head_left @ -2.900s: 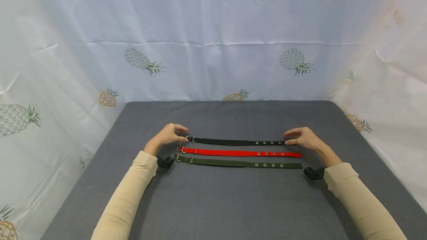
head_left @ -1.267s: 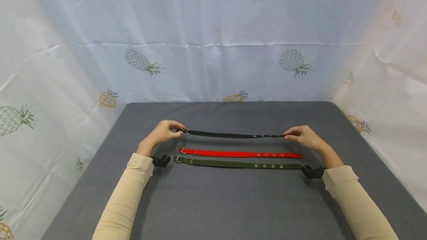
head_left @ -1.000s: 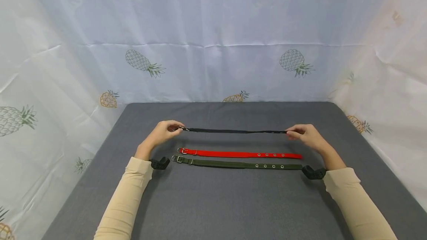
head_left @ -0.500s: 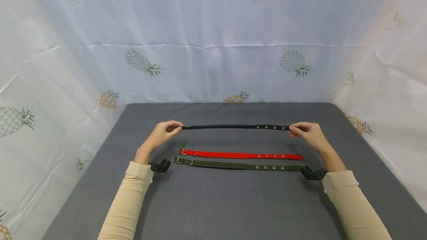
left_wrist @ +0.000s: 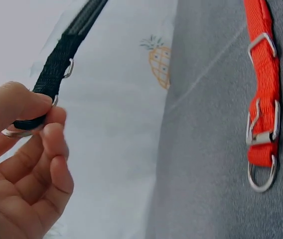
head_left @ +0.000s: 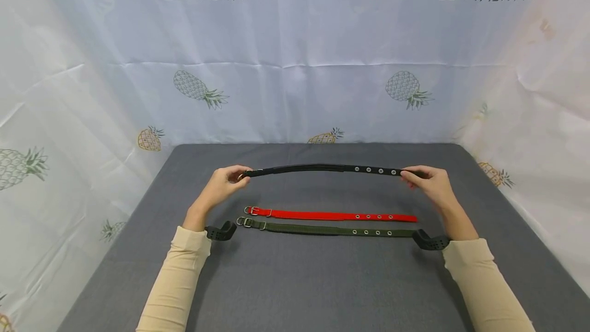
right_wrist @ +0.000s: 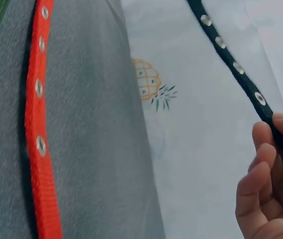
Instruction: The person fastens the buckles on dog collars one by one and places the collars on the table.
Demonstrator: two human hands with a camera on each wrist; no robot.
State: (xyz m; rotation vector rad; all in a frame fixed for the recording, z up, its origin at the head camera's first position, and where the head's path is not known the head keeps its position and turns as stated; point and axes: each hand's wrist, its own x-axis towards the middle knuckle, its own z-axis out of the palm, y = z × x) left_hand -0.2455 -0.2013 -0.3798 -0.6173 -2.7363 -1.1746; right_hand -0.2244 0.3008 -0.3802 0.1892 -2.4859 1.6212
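Note:
A black dog collar (head_left: 313,167) is stretched between both hands, bowed slightly upward above the table. My left hand (head_left: 224,183) pinches its buckle end between thumb and fingers; in the left wrist view the thumb partly hides the buckle, and a metal loop (left_wrist: 69,68) shows beyond. At the other end my right hand (head_left: 432,184) pinches the tip just past several metal eyelets (right_wrist: 238,68). Below it, a red collar (head_left: 313,215) lies straight on the table, buckle to the left. Nearer to me, a green collar (head_left: 304,229) lies parallel to the red one.
The collars lie on a grey cloth-covered table (head_left: 299,281). White curtains (head_left: 295,101) printed with pineapples stand at the back and both sides. Black wrist mounts (head_left: 221,231) sit at each cuff; the right one overlaps the green collar's tip in the head view.
Both hands took the black collar by its ends and lifted it off the table. It rose further and turned so its eyelets face the head camera; the red and green collars stayed put.

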